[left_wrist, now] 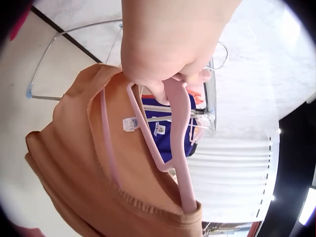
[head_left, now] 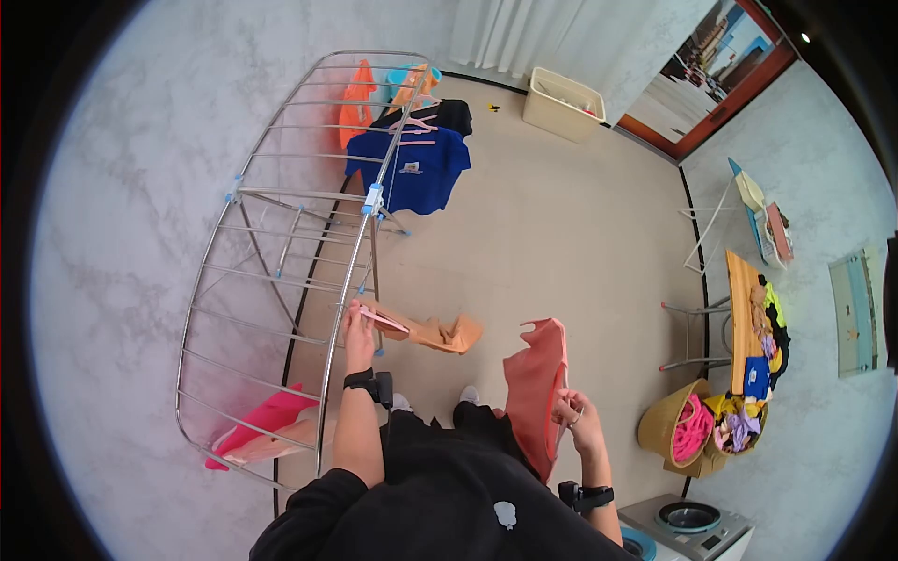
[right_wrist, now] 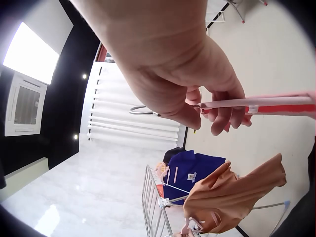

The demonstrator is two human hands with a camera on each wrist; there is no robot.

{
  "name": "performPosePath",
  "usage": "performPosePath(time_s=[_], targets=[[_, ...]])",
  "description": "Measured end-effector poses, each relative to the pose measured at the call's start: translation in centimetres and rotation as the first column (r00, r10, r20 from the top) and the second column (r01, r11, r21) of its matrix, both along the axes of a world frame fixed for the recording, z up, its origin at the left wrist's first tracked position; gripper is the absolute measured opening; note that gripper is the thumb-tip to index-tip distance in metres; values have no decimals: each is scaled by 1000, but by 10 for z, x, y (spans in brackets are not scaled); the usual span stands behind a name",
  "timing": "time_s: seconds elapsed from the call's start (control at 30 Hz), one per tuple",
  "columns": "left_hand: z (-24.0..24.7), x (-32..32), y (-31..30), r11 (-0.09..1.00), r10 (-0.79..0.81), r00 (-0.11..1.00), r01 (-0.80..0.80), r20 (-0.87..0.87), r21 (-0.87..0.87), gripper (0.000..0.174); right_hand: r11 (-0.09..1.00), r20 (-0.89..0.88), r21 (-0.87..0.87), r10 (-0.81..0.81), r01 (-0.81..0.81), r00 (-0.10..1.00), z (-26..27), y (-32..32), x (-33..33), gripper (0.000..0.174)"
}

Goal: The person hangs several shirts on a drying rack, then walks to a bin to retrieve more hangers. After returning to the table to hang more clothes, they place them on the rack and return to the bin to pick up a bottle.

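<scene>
Black top (head_left: pixel 449 496) on the person is closest, and both hands are out past it. The left hand (head_left: pixel 358 341) has a small, tight grip on a pink hanger (left_wrist: pixel 180 123), right by the rack (head_left: pixel 329 383), with a tan shirt (left_wrist: pixel 64 123) hanging from it. That shirt's neck looks big and loose, so a bump on the rack could make it slide off. The right hand (head_left: pixel 582 428) pinches another hanger (right_wrist: pixel 227 103) with a coral shirt (head_left: pixel 538 393) on it; a weak pinch might drop both. Both arms reach forward, hands apart, fingers bent
</scene>
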State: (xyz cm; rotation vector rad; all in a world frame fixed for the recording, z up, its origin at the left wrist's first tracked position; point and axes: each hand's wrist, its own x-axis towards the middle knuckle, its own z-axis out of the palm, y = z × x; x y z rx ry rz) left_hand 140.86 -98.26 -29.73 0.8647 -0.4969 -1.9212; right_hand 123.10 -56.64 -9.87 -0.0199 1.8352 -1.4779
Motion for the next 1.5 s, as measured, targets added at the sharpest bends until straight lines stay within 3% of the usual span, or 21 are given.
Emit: performPosePath(time_s=[0.13,0.3,0.37,0.4,0.47,0.6,0.67,0.7,0.8,0.83,0.87,0.9,0.97,1.03,1.1,1.23,1.3,1.33,1.4,1.43,1.5], targets=[[-7,-1,10,1000,-30,1000,30,-5,5,27,993,-40,19,115,-114,993,1,-16,-53,22],[-1,-8,19,985,174,974,-173,142,-14,32,949,-109,67,315,-309,943,-1,-51,-104,19],[8,-8,26,988,141,902,-103,408,-113,39,900,-115,58,436,-432,892,-13,-64,-124,19],[7,-10,36,983,176,895,-139,411,-117,39,883,-113,53,468,-465,876,-11,-72,-131,19],[3,-11,57,931,228,852,-50,471,-360,46,850,-218,168,526,-499,822,-7,-90,-139,26],[3,11,106,928,174,768,81,616,-364,50,770,-298,169,635,-615,713,-30,-111,-152,33],[60,16,137,900,-149,632,406,761,-161,55,634,-274,241,771,-735,575,-31,-123,-148,36],[92,14,152,913,-133,629,379,766,-153,55,609,-266,237,790,-757,553,-24,-131,-142,36],[165,4,187,863,-104,560,462,822,-205,60,276,-115,196,959,-941,257,-25,-146,-124,35],[176,3,194,767,4,527,544,850,-340,60,252,-107,186,966,-950,236,-23,-151,-117,35],[181,5,198,637,115,500,626,858,-450,59,142,-157,194,981,-971,112,-21,-157,-111,35],[181,10,202,650,119,489,620,864,-440,59,33,-206,207,979,-978,-10,-12,-162,-104,34],[179,20,210,526,-265,432,814,862,-246,54,-35,-179,232,981,-972,-78,16,-177,-85,34],[184,28,219,528,-264,413,818,871,-228,45,-134,-126,271,977,-953,-173,22,-183,-70,32],[188,38,227,630,-333,319,776,887,-43,34,-132,-181,155,971,-979,-160,10,-183,-53,32],[190,77,241,664,-162,336,732,928,-150,30,-125,-165,-47,980,-991,-116,20,-178,-9,31],[202,110,250,701,-304,235,711,923,50,24,-120,-215,-17,970,-993,-114,23,-176,15,28],[193,128,259,706,-293,237,707,926,43,24,-105,-253,7,962,-994,-103,23,-174,29,26],[166,164,279,828,-335,469,561,817,17,27,-81,-351,-101,935,-992,-40,15,-169,57,23],[177,177,282,831,-322,474,556,819,5,27,-62,-432,-210,901,-976,35,15,-169,71,21],[199,204,295,839,-492,527,499,693,216,30,-126,-433,-175,900,-976,-39,16,-170,97,19]])
